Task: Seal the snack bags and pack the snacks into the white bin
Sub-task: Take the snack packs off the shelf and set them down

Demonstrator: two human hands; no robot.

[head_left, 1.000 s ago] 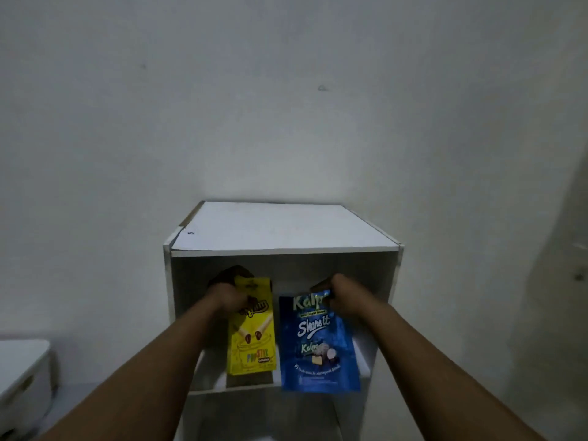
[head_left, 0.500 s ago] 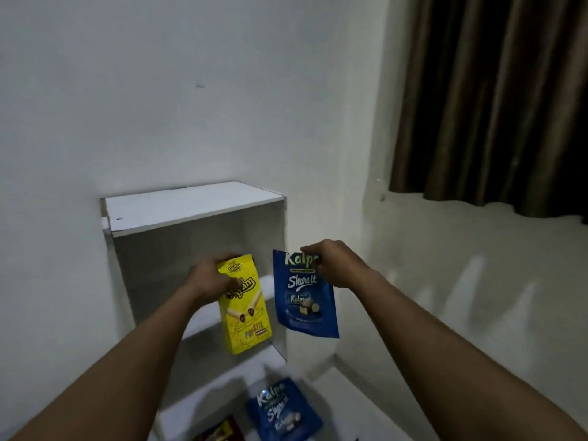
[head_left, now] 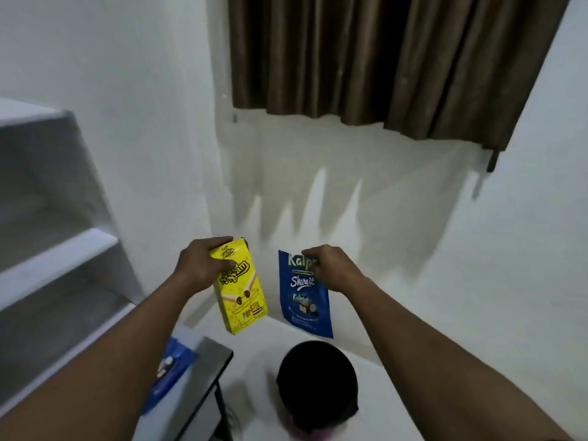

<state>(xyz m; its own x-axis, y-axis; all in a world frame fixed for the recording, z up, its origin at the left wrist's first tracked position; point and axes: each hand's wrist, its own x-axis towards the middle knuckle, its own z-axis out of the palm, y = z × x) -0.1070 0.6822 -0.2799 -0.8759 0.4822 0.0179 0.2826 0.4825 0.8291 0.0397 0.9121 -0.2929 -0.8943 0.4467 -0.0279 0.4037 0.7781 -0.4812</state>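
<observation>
Hanging across the far wall, a brown curtain [head_left: 397,58] is seen, and a white shelf unit [head_left: 47,249] stands at the left edge. The white bin is not in view, so it must be looked for while both hands are loaded. A dark round object [head_left: 318,383], whose nature cannot be told, and a grey-topped stand [head_left: 206,361] lie close beneath the load; either could be knocked if the snacks are swung low. A blue Kalpa pouch [head_left: 304,300] is pinched at its top corner by the right hand [head_left: 331,268] and hangs free: so slight a hold could be lost, and pieces could be spilled on tilting if the top is unsealed, which cannot be told. A yellow Nyam Nyam box [head_left: 245,300] is gripped round its upper end by the left hand [head_left: 200,265], tilted, its bottom unsupported. A second blue pouch [head_left: 173,369], half hidden beside the left forearm, could be overlooked.
</observation>
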